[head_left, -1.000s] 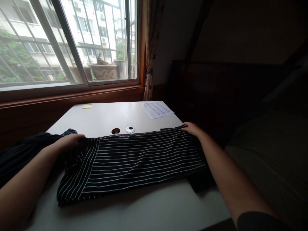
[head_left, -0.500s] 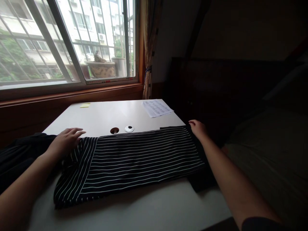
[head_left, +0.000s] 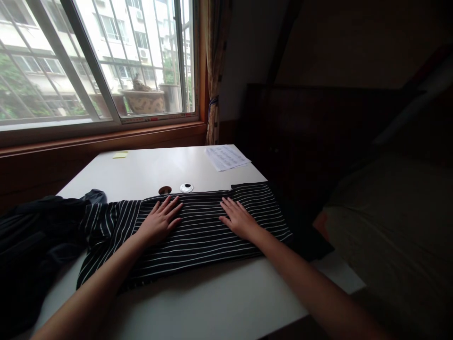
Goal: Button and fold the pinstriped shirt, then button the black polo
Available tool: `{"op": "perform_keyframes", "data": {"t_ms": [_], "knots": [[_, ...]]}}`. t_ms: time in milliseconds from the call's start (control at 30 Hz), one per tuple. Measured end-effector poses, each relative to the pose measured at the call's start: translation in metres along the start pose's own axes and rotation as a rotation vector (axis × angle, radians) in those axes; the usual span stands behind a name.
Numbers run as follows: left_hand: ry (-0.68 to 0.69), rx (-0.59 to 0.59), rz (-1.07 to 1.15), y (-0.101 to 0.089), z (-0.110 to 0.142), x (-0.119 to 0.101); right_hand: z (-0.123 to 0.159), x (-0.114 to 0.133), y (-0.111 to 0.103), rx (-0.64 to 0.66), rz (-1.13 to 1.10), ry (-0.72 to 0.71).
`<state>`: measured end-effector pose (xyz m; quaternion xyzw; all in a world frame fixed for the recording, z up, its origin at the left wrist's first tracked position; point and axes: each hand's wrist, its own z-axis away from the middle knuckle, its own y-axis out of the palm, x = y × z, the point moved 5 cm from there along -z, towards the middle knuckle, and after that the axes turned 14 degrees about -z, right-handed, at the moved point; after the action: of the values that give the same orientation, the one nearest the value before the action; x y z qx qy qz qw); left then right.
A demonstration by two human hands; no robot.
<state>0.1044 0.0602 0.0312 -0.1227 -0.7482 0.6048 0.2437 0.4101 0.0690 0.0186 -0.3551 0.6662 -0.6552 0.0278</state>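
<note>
Garment [head_left: 201, 238] in striped cloth, likely soft and light, suits gripping near the right edge of the table [head_left: 208, 302]; left hand [head_left: 159, 223] and right hand [head_left: 239, 222] lie flat atop, fingers spread, grasping nothing.

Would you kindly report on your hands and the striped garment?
Left hand, right hand: open, on striped garment. Garment lying on table. Dark clothes at its left end.

Looks like matt cloth in the striped garment [head_left: 201, 226]. Shines smoothly on the white tabletop [head_left: 152, 165]; seems paper in the far sheets [head_left: 227, 158].
</note>
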Motion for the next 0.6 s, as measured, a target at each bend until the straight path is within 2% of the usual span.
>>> {"op": "perform_keyframes", "data": {"t_ms": [167, 300, 367, 433, 533, 600], "knots": [[-0.150, 0.075, 0.051, 0.019, 0.024, 0.053, 0.020, -0.007, -0.004, -0.033, 0.045, 0.071], [-0.241, 0.132, 0.034, 0.021, 0.042, 0.073, 0.023, -0.011, -0.008, -0.007, 0.072, 0.149], [-0.267, 0.156, -0.003, 0.016, 0.043, 0.072, 0.018, -0.007, -0.011, 0.013, 0.073, 0.192], [-0.269, 0.124, -0.069, 0.006, 0.036, 0.062, 0.006, 0.005, -0.015, -0.015, 0.075, 0.201], [-0.219, 0.014, -0.125, -0.011, 0.012, 0.035, -0.024, 0.035, -0.012, -0.077, 0.083, 0.105], [-0.179, 0.020, -0.076, -0.012, -0.008, 0.017, -0.047, 0.052, 0.001, -0.016, 0.076, 0.036]]}}
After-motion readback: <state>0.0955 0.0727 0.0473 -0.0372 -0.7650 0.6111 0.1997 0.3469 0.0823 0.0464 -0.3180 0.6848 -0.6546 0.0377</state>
